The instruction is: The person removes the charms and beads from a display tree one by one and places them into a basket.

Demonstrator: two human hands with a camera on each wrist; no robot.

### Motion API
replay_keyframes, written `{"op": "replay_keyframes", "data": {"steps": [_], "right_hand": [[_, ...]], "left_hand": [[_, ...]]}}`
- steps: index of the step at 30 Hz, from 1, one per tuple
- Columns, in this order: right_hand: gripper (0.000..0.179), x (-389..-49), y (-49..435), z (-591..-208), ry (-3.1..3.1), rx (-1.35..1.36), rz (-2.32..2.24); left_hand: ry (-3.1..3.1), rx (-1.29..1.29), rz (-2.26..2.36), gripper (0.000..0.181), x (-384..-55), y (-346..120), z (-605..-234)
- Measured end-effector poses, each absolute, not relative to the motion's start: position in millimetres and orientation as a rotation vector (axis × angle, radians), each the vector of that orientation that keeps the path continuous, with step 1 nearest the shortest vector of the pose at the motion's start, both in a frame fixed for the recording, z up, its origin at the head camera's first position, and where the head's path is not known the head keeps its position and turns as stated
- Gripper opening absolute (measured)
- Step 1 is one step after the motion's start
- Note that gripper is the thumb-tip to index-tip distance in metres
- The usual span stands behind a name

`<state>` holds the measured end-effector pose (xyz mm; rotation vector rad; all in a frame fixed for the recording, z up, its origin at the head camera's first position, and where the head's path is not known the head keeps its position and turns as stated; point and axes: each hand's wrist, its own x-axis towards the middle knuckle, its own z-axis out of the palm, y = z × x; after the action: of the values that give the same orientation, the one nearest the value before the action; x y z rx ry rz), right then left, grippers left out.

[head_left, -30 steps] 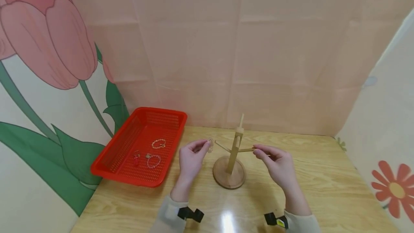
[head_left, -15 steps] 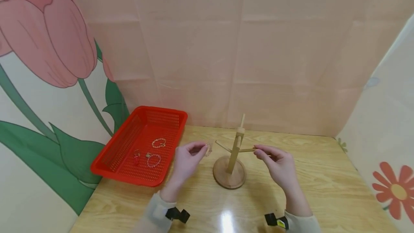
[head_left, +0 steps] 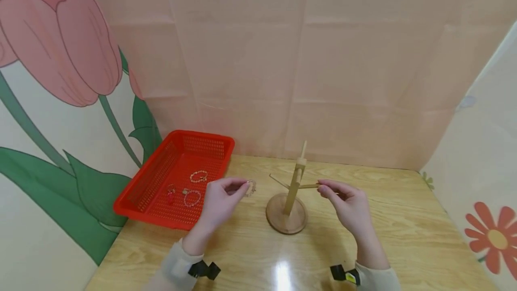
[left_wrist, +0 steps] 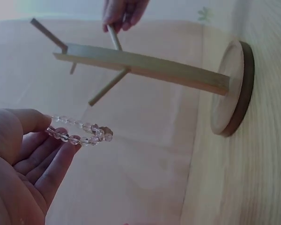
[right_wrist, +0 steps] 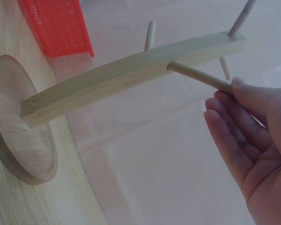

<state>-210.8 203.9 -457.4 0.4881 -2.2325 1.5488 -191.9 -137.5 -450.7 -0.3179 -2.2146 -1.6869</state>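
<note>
Between thumb and fingers my left hand [head_left: 222, 199] pinches a bracelet of clear beads [left_wrist: 75, 138], held in the air left of a wooden peg stand [head_left: 294, 187]. The stand has a curved upright on a round base [right_wrist: 25, 122], with pegs sticking out on several sides. In the left wrist view, the bracelet hangs just short of the tip of a bare peg [left_wrist: 110, 86]. My right hand [head_left: 349, 203] pinches the end of the right-hand peg [right_wrist: 201, 77] between thumb and fingertips.
A red plastic basket [head_left: 139, 212] stands on the left of the wood-grain table [head_left: 404, 219]. In it lie two bracelets [head_left: 192, 198] and a small red trinket [head_left: 171, 196]. A pink sheet [head_left: 323, 66] covers the wall behind.
My left hand has drawn back to the left with the bracelet, away from the stand and closer to the basket. The right hand keeps its pinch on the peg.
</note>
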Motion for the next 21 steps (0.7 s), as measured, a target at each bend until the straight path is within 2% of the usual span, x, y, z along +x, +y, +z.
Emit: {"op": "replay_keyframes", "data": {"steps": [21], "right_hand": [[0.018,-211.0,203.2,-458.0,-2.227,0.496,1.564]], "left_hand": [[-2.352,-0.275,-1.598,0.014,-186.4,-191.4,-412.1]]}}
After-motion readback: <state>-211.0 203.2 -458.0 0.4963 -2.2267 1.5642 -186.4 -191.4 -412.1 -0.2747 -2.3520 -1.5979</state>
